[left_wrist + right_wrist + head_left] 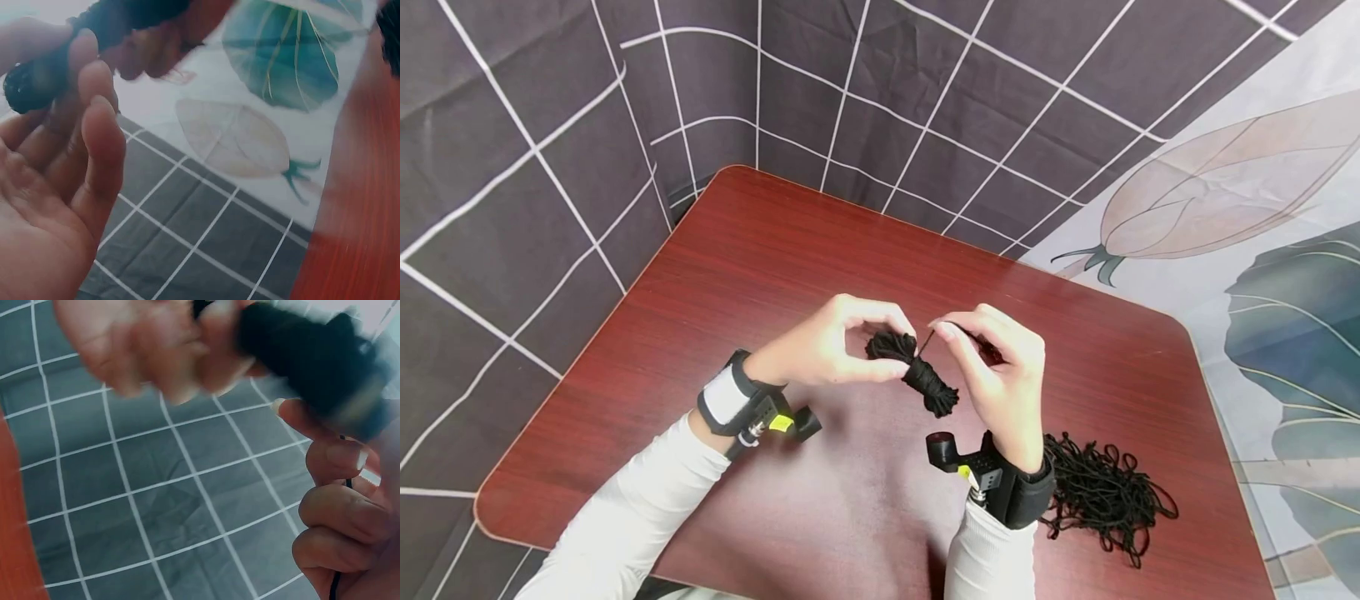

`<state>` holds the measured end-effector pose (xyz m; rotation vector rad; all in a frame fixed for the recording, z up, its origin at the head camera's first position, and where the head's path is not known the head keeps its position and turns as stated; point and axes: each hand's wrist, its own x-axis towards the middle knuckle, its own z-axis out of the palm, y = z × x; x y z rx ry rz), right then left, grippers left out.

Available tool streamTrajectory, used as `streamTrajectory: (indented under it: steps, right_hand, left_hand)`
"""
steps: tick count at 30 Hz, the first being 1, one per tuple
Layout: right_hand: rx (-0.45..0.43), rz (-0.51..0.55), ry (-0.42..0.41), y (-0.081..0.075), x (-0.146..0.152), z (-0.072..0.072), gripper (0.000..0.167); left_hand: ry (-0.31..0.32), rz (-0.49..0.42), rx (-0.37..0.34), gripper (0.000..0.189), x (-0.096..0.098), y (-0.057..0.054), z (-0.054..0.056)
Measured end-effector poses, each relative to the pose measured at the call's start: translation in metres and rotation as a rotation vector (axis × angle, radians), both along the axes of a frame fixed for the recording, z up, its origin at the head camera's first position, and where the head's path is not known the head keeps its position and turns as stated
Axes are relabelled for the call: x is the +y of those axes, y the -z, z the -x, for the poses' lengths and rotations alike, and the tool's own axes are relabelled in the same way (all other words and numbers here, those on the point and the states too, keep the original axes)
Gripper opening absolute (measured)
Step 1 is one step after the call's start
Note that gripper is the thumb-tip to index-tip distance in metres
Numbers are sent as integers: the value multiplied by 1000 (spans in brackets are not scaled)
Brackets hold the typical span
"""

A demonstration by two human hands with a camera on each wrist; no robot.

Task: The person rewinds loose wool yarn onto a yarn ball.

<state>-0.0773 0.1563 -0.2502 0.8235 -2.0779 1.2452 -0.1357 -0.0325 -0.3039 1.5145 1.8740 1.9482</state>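
Observation:
Above the table, my left hand (820,343) grips a bundle of black cord (932,387) between thumb and fingers. The bundle is looped at both ends and wound tightly round its middle. Close on its right, my right hand (1011,362) pinches a thin strand of the cord (927,342), which runs taut up from the wrapped part to the fingertips. In the left wrist view the bundle (34,84) lies across the fingers. The right wrist view shows it blurred, with the cord (335,586) also passing down through my curled right fingers.
A loose, tangled pile of black cord (1105,496) lies on the red-brown table (760,250), just right of my right wrist. A dark grid-patterned cloth (820,75) hangs behind the table and on the left, and a leaf-printed white sheet (1187,333) on the right.

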Motion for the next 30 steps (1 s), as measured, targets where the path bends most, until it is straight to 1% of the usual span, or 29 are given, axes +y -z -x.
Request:
streamTrajectory:
  steps: [2,4,6,9,11,13,14,17,19,20,21,23,25,26,30]
  right_hand:
    - [-35,-4,-16,3,-1,3,12]
    - [-79,-21,-30,10,-1,9,15]
    - [-114,-62,-26,20,-1,15,16]
    - [-169,-118,-24,34,-1,22,15]
    - [-191,-156,-34,39,-3,23,14]
    - [-199,-187,-60,40,-6,23,13]
    - [-199,-200,-76,40,-7,22,13]
    - [-170,-229,-108,36,-9,18,12]
    - [-152,-224,-104,33,-10,15,11]
    - [-137,-216,-97,31,-10,13,10]
    - [-121,-201,-85,29,-9,11,10]
    - [-91,-166,-60,26,-8,9,7]
    - [-66,-126,-37,24,-6,7,4]
    - [-58,-107,-27,22,-5,7,3]
    - [-54,-35,-5,13,-1,4,11]
  left_hand:
    - [36,-57,-53,16,0,0,-2]
    - [40,-133,-98,18,0,-1,-3]
    - [38,-213,-149,19,1,-2,-3]
    - [-37,-309,-173,20,2,-1,-2]
    - [-101,-359,-174,19,2,0,-1]
    - [-183,-384,-150,20,2,0,0]
    - [-233,-384,-126,20,2,-1,0]
    - [-372,-348,-45,22,4,-1,1]
    - [-430,-313,-4,23,5,-1,2]
    - [-452,-290,21,22,5,-1,2]
    - [-461,-267,40,22,5,-1,3]
    - [-447,-220,70,20,6,0,3]
    - [-404,-176,88,19,5,1,4]
    - [-372,-155,91,19,4,1,4]
    - [-196,-84,54,17,2,2,5]
